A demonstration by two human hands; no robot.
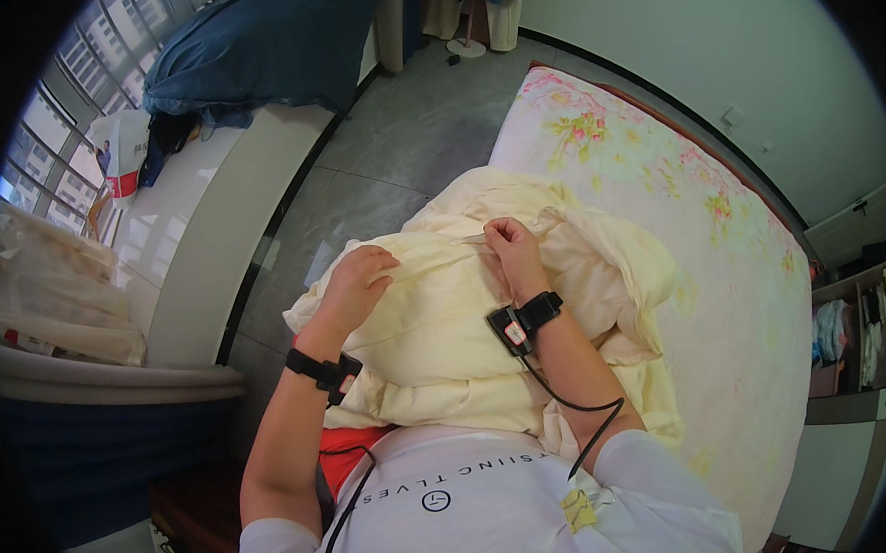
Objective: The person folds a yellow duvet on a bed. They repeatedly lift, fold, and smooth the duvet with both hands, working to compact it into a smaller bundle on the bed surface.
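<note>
A bulky cream quilt (431, 337) lies bunched across my lap and over the near left side of a bed. My left hand (355, 287) rests on the quilt's left part, its thumb apart from its slightly bent fingers, with nothing visibly gripped. Near the quilt's top middle, my right hand (518, 254) pinches a small pale strip (473, 239) between thumb and fingertips. Whether that strip is a fold, an edge or a tag of the quilt is hard to tell. On the right, a loose fold of the quilt curls beside my right forearm.
Each wrist wears a black strapped device (512, 329) with a cable. Under the quilt, a flowered sheet (716, 322) covers the bed. To the left runs a tiled window ledge (206, 206) bearing a blue cloth heap (266, 53) and a white bag (122, 154). Open shelves (859, 330) stand far right.
</note>
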